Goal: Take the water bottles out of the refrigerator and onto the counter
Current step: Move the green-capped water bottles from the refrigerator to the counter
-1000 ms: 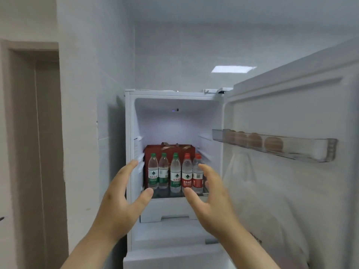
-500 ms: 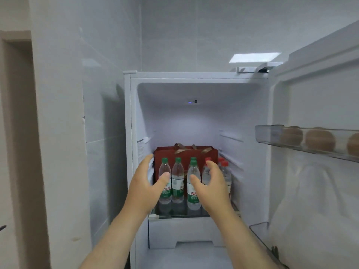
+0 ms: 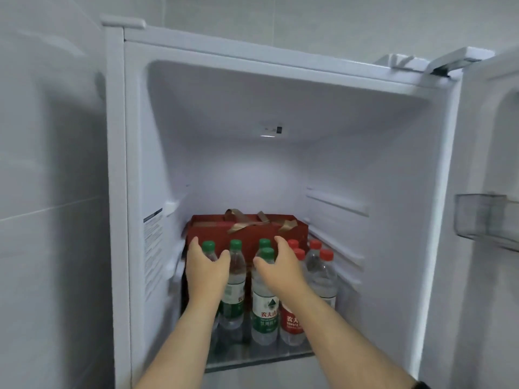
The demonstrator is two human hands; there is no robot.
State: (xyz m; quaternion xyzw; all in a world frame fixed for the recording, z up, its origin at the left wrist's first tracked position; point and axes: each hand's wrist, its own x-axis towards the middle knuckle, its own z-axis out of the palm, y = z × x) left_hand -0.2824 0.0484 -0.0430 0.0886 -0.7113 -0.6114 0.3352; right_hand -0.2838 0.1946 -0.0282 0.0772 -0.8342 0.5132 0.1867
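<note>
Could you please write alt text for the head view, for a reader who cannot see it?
The left hand and right hand, both open, reach into an open fridge for green-capped bottles on a glass shelf. Red-capped bottles stand to their right; a red gift box sits behind.

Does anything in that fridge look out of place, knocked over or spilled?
Nothing looks spilled or toppled: the water bottles all stand upright on the glass shelf. The one oddity is a red gift box with a gold ribbon behind them, unusual fridge contents.
</note>
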